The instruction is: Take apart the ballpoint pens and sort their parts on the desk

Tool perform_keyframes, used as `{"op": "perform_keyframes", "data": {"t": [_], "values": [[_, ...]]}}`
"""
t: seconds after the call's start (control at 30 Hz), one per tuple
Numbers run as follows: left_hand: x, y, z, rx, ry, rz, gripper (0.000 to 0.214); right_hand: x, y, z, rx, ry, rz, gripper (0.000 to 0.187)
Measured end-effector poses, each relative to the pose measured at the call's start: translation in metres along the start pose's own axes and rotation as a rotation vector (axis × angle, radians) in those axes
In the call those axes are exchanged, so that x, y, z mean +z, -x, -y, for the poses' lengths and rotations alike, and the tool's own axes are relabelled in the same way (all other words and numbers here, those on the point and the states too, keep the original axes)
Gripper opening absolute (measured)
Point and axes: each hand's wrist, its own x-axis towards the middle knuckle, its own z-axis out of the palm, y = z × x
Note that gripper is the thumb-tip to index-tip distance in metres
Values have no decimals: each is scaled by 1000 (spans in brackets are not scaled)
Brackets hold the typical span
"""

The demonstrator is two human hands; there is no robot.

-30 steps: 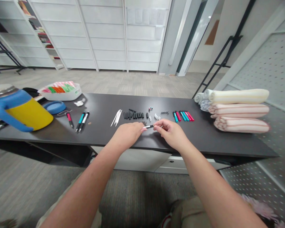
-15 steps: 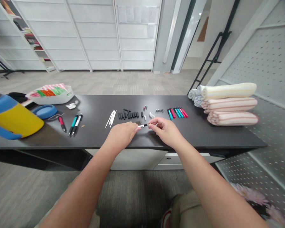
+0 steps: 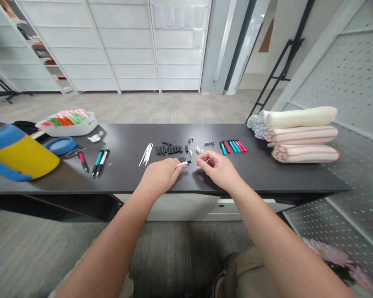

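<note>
My left hand (image 3: 161,175) is closed on a thin white pen refill with a black end piece (image 3: 184,163), held just above the dark table (image 3: 127,174). A short gap to its right, my right hand (image 3: 216,166) is pinched shut on something small I cannot make out. Behind both hands lie white refills (image 3: 146,154), a row of black pen parts (image 3: 169,149), small white and metal bits (image 3: 200,148), and several teal and pink pen barrels (image 3: 233,146).
Three assembled pens (image 3: 95,159) lie left of centre. A yellow and blue jug (image 3: 17,151), a blue lid (image 3: 61,145) and a white tray of coloured items (image 3: 66,121) stand at far left. Rolled towels (image 3: 300,135) are stacked at the right end.
My right hand has let go of the refill's end and drawn slightly right. The left hand keeps holding the refill. The view shifted a little between the first frame and now.
</note>
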Motion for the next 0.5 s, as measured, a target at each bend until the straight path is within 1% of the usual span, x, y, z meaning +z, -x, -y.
{"op": "perform_keyframes", "data": {"t": [0.3, 0.4, 0.5], "values": [[-5, 1, -2, -21, 17, 19, 50, -1, 2, 6, -8, 76, -13, 18], [-5, 0, -2, -36, 16, 21, 50, 2, 2, 9, 3, 207, -30, 12], [-4, -2, -3, -58, 12, 23, 49, 9, 1, 14, 20, 438, -33, 6]]}}
